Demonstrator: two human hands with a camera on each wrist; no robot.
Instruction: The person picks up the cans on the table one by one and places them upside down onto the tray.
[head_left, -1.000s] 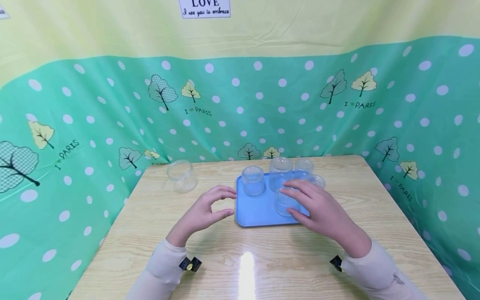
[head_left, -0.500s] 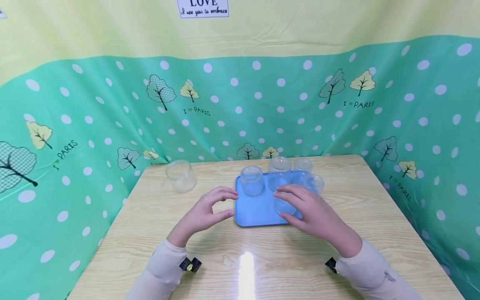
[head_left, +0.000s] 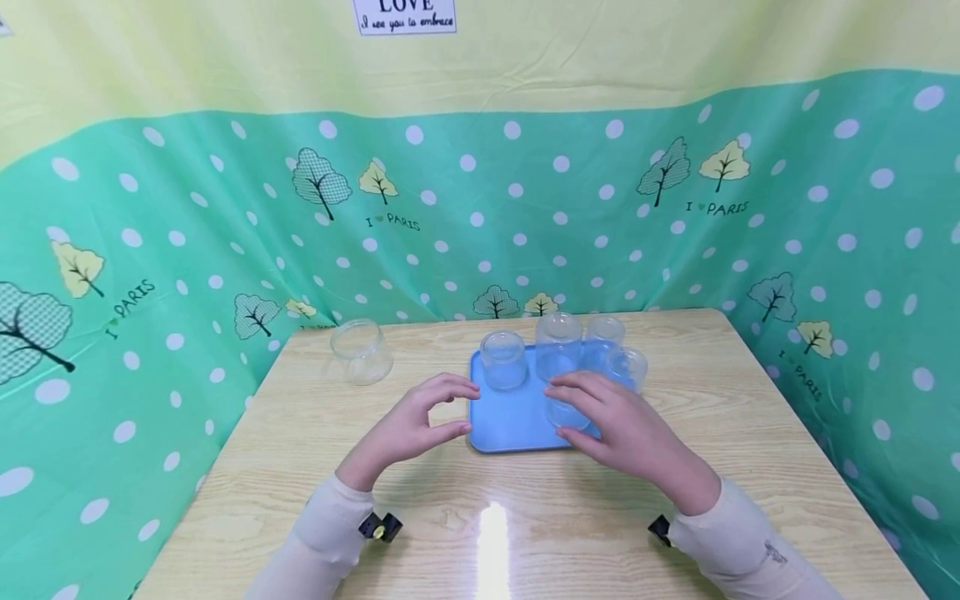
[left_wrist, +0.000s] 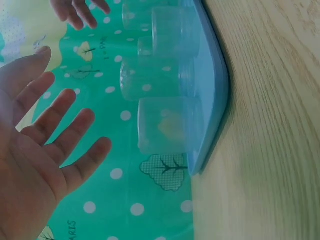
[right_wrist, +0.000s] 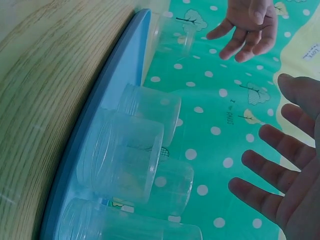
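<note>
My left hand (head_left: 408, 427) hovers at the left edge of the blue tray (head_left: 510, 429), fingers apart from the thumb and holding nothing. Above the tray's front right part is my right hand (head_left: 626, 425), fingers spread, also holding nothing. It partly covers a clear jar (head_left: 566, 410) in the head view; the right wrist view shows a gap between its fingers and the jars. Behind stand a squat clear jar (head_left: 503, 360), a taller one (head_left: 558, 346) and a small one (head_left: 604, 330). Another jar (head_left: 628, 365) is at the right edge. Ridged jar ends face the tray (right_wrist: 95, 150).
One wide clear jar (head_left: 362, 352) stands off the tray at the back left of the wooden table (head_left: 420, 517). A green dotted curtain (head_left: 450, 225) rises behind the table and along both sides. Bright glare lies on the table's front middle.
My right hand has shifted a little left above the front jar, uncovering more of the jar at the right edge. The left hand has hardly moved, and the jars stay in place.
</note>
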